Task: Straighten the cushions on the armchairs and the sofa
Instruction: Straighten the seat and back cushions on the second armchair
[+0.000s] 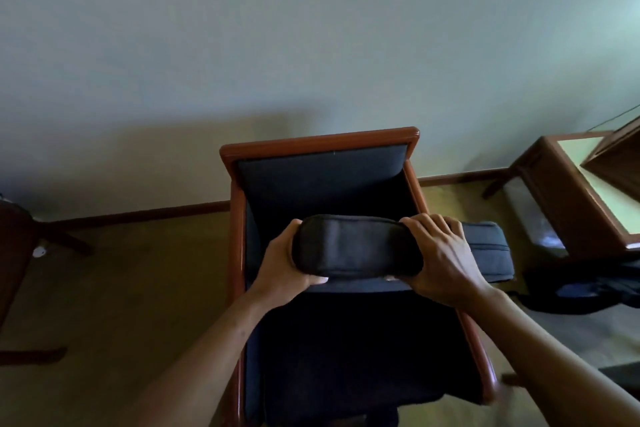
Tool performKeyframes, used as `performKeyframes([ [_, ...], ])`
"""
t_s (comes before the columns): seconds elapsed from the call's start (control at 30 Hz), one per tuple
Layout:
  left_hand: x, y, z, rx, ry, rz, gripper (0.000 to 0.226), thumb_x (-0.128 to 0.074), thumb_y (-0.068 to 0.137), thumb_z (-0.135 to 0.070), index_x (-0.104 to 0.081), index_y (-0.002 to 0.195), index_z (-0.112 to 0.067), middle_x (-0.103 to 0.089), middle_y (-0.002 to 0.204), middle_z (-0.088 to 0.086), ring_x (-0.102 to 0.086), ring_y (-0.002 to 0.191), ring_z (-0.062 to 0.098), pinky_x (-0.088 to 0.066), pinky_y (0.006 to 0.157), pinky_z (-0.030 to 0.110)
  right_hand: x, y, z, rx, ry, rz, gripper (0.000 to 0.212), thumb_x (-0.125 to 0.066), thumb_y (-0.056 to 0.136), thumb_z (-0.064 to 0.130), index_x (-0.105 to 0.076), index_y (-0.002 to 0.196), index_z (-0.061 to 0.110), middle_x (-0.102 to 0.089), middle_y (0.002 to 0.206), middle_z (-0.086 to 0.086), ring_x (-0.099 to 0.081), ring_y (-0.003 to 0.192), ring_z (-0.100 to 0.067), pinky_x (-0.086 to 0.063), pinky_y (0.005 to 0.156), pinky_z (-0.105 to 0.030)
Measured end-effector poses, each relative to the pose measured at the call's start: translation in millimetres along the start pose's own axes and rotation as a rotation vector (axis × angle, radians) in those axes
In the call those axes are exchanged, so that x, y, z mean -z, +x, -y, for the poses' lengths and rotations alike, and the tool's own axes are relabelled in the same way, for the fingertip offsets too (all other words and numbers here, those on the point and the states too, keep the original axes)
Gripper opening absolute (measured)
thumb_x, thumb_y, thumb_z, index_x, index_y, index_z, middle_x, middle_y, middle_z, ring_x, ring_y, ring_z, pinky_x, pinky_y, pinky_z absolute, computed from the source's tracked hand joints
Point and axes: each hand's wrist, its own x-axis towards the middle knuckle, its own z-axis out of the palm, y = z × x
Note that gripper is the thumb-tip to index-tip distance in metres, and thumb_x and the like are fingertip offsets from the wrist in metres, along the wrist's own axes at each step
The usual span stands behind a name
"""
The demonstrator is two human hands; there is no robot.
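Note:
An armchair with a reddish wooden frame and dark blue upholstery stands against the wall in the middle of the head view. I hold a dark cushion edge-on above its seat. My left hand grips the cushion's left end and my right hand grips its right end. A second dark blue cushion sticks out sideways over the chair's right arm, partly hidden behind my right hand. The seat cushion lies below my forearms.
A wooden side table with a pale top stands at the right, with a dark bag on the floor beside it. Another piece of dark wooden furniture shows at the left edge. A skirting board runs along the pale wall.

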Motion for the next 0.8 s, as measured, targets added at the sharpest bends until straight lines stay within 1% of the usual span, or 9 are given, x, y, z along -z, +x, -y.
performKeyframes([
  [0.13,-3,13,-69,-0.202,0.082,0.005,0.069,-0.104,0.054,-0.017,-0.063,0.109,-0.024,-0.072,0.102,-0.007,-0.070,0.094,0.012,-0.055,0.082,0.027,16,-16,-35,-0.083,0.263,-0.084,0.097,-0.080,0.059,0.072,-0.058,0.131,0.010,-0.061,0.117,-0.003,-0.057,0.107,-0.028,-0.044,0.093,-0.042],
  [0.2,-10,15,-102,-0.295,0.164,0.034,0.066,-0.103,0.057,-0.021,-0.064,0.109,-0.020,-0.068,0.104,-0.005,-0.067,0.097,0.016,-0.053,0.085,0.033,16,-23,-52,-0.121,0.390,-0.097,0.100,-0.085,0.056,0.067,-0.057,0.131,0.007,-0.062,0.118,-0.005,-0.059,0.106,-0.027,-0.048,0.090,-0.045],
  [0.33,-47,18,-136,-0.405,0.407,0.056,0.070,-0.099,0.063,-0.029,-0.064,0.122,-0.016,-0.057,0.110,-0.007,-0.058,0.102,0.020,-0.047,0.090,0.036,-4,-39,-79,-0.226,0.614,0.025,0.108,-0.092,0.056,0.053,-0.043,0.145,0.017,-0.059,0.135,-0.002,-0.058,0.120,-0.021,-0.050,0.098,-0.043],
  [0.43,-94,27,-122,-0.391,0.624,0.092,0.086,-0.097,0.066,-0.033,-0.060,0.139,-0.010,-0.055,0.121,0.003,-0.054,0.111,0.028,-0.046,0.098,0.044,-40,-50,-83,-0.313,0.753,0.179,0.113,-0.088,0.057,0.045,-0.027,0.152,0.032,-0.053,0.144,-0.002,-0.056,0.129,-0.023,-0.050,0.104,-0.044],
  [0.53,-139,35,-94,-0.355,0.745,0.177,0.089,-0.096,0.066,-0.031,-0.058,0.143,-0.007,-0.057,0.125,0.010,-0.056,0.113,0.034,-0.048,0.099,0.049,-60,-66,-91,-0.426,0.871,0.216,0.105,-0.079,0.055,0.029,-0.026,0.144,0.045,-0.051,0.144,-0.001,-0.053,0.133,-0.023,-0.046,0.105,-0.036],
  [0.6,-152,40,-73,-0.285,0.760,0.184,0.088,-0.093,0.067,-0.026,-0.057,0.145,-0.008,-0.057,0.126,0.010,-0.057,0.113,0.033,-0.047,0.103,0.048,-67,-76,-98,-0.464,1.039,0.296,0.113,-0.075,0.056,0.026,-0.022,0.154,0.039,-0.047,0.151,-0.001,-0.049,0.137,-0.020,-0.043,0.113,-0.043],
  [0.67,-157,44,-52,-0.251,0.749,0.194,0.087,-0.092,0.068,-0.027,-0.057,0.146,-0.009,-0.057,0.124,0.010,-0.058,0.111,0.033,-0.046,0.105,0.048,-72,-78,-98,-0.486,1.165,0.395,0.122,-0.073,0.057,0.028,-0.011,0.162,0.030,-0.036,0.159,0.002,-0.041,0.142,-0.016,-0.036,0.119,-0.044],
  [0.73,-167,52,-38,-0.275,0.784,0.240,0.088,-0.092,0.068,-0.030,-0.056,0.146,-0.010,-0.057,0.123,0.010,-0.058,0.109,0.034,-0.045,0.104,0.047,-82,-76,-94,-0.547,1.244,0.357,0.121,-0.075,0.065,0.035,-0.005,0.163,0.029,-0.028,0.164,0.002,-0.034,0.147,-0.012,-0.029,0.123,-0.041],
  [0.8,-179,60,-32,-0.267,0.777,0.265,0.092,-0.092,0.069,-0.033,-0.053,0.149,-0.012,-0.056,0.127,0.010,-0.057,0.112,0.033,-0.043,0.107,0.046,-93,-78,-93,-0.610,1.290,0.279,0.117,-0.074,0.069,0.043,-0.007,0.163,0.028,-0.028,0.165,0.002,-0.032,0.149,-0.010,-0.028,0.124,-0.042],
])
